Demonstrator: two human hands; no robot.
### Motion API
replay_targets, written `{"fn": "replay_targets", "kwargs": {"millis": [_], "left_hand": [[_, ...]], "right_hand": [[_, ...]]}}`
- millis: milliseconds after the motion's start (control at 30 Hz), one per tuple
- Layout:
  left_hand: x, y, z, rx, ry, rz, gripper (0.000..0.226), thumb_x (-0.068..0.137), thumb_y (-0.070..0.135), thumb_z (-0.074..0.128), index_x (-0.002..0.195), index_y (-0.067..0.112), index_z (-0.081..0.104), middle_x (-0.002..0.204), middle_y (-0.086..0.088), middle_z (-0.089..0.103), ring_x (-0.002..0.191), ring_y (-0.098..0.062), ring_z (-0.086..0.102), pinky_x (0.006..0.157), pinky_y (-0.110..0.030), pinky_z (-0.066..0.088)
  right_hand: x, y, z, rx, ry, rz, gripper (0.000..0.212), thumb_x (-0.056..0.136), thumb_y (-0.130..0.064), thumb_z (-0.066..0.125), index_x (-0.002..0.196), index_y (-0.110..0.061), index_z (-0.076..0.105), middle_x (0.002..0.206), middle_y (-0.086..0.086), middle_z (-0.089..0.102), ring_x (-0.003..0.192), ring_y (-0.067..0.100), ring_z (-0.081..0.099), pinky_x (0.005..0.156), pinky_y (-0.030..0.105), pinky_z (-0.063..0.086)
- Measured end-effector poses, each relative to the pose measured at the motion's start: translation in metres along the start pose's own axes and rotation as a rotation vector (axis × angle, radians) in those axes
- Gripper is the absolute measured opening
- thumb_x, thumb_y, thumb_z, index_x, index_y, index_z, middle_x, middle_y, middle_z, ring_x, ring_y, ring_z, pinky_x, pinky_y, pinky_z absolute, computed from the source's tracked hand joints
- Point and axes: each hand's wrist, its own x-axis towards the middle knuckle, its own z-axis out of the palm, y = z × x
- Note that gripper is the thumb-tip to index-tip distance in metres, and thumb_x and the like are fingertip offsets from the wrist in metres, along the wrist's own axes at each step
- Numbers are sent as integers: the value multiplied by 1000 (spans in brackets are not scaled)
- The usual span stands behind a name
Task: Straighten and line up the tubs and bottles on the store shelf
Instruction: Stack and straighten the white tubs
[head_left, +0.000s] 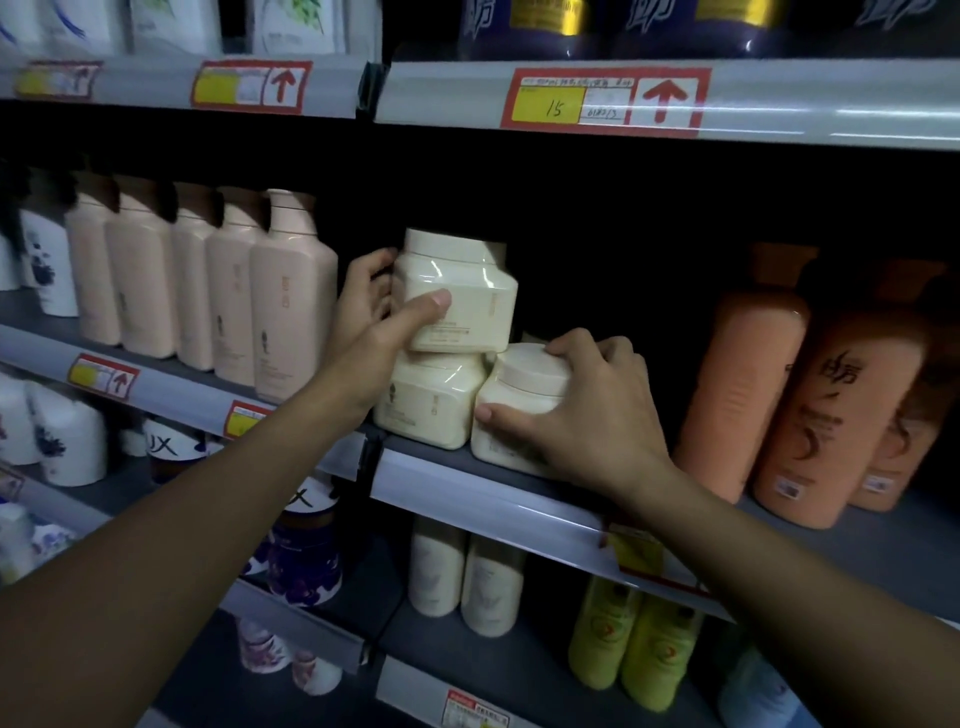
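1. I see the left hand (374, 306) gripping the upper cream tub (457, 291), thumb across its front face and fingers (382, 258) curled round its left side. This tub sits tilted on top of the lower cream tub (428, 400), its corner turned toward me.
2. The right hand (582, 410) holds the right cream tub (519, 405), which stands on the middle shelf (498, 493) touching the lower tub's right side. Fingers are curled over its round lid and the thumb presses its front face near the left edge.
3. All three tubs stand near the shelf's front lip, between two groups of bottles.
4. To the left, just beside the left hand, a row of pink bottles (291, 306) runs back along the shelf; the nearest one is close to the wrist.
5. To the right, well apart from the tubs, orange bottles (826, 415) stand, leaning a little.
6. Above, a price strip with a red arrow tag (605, 101) overhangs the tubs. Below, cream bottles (467, 577) and yellow-green bottles (628, 639) fill the lower shelf.
7. Both forearms reach up and forward from the bottom corners, converging on the tubs, the left wrist bent inward.
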Motion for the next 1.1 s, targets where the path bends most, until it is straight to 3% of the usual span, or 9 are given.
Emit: {"fn": "replay_targets", "kwargs": {"millis": [233,367,500,600,700,800,967,1033,1100], "left_hand": [[-1,-10,-9,-116,-67,19,60,96,33,56,154,21,42,140,-6,64,126,-19,64,96,-32,55],[-1,-15,-10,-176,-30,19,56,101,36,48,155,22,38,145,-10,59,128,-21,61,103,-38,54],[-2,-18,-8,-173,13,9,53,104,40,46,150,14,43,140,-14,61,129,-27,61,105,-45,53],[-5,-18,-5,-186,31,-25,50,105,41,46,142,8,49,132,-13,66,118,-21,67,91,-35,58],[-6,-19,-5,-202,26,-60,46,110,37,42,140,5,52,130,-15,68,114,-19,70,83,-28,58],[-7,-20,-4,-190,15,-82,46,109,44,41,139,12,58,128,-10,71,116,-20,70,89,-34,58],[-9,-20,2,-154,50,-98,37,108,49,40,126,28,64,118,4,76,111,-11,72,91,-31,58],[-10,-19,3,-133,41,-99,34,107,51,39,123,33,63,118,6,76,110,-9,72,94,-32,58],[-10,-19,3,-116,38,-100,35,107,53,38,122,34,63,119,6,75,110,-7,71,95,-32,58]], "right_hand": [[-3,16,-13,138,-74,-59,95,51,-82,76,132,-38,54,122,-9,45,121,15,47,107,34,44],[-8,19,-19,163,-101,-98,80,62,-69,82,131,-40,54,125,-12,49,116,10,51,104,29,44],[-19,7,-13,72,-58,5,93,56,-89,66,136,-47,45,133,-2,40,127,21,45,107,37,45],[-24,-2,-5,1,19,71,98,54,-93,62,137,-46,43,125,3,36,125,28,44,103,40,48],[-25,-4,-4,52,43,86,101,56,-83,70,140,-36,41,127,2,40,125,25,49,100,32,46],[-25,2,-7,110,28,68,98,61,-67,78,142,-27,38,132,-2,48,121,19,54,92,24,40],[-25,13,-15,311,-66,44,75,73,-39,84,136,-32,43,112,-26,56,95,-13,56,77,0,40],[-22,16,-15,317,-112,26,72,76,-38,80,138,-34,46,121,-17,58,107,-6,57,89,4,41],[-21,19,-13,274,-119,17,76,70,-50,71,141,-41,46,129,-8,49,123,11,50,108,24,40]]}}
